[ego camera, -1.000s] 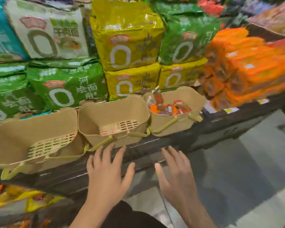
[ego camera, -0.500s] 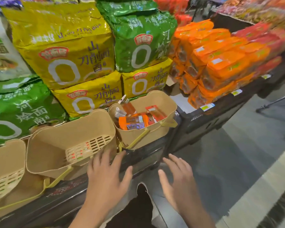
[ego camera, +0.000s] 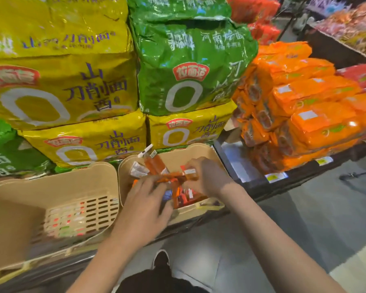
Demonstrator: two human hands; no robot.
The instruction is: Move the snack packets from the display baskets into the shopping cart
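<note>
Packets (ego camera: 156, 166) in right-hand basket (ego camera: 199, 151): light, slick, crinkly film, loose heap. My left hand (ego camera: 144, 206) and right hand (ego camera: 205, 176) have fingers curled round a bunch. I'd grip mid-body; ends slip.

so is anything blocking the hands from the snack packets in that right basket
Nothing visible does. Both the left hand and right hand are already inside the open-topped beige basket, on the orange snack packets. The shopping cart is not in view, so the way to it cannot be judged.
</note>
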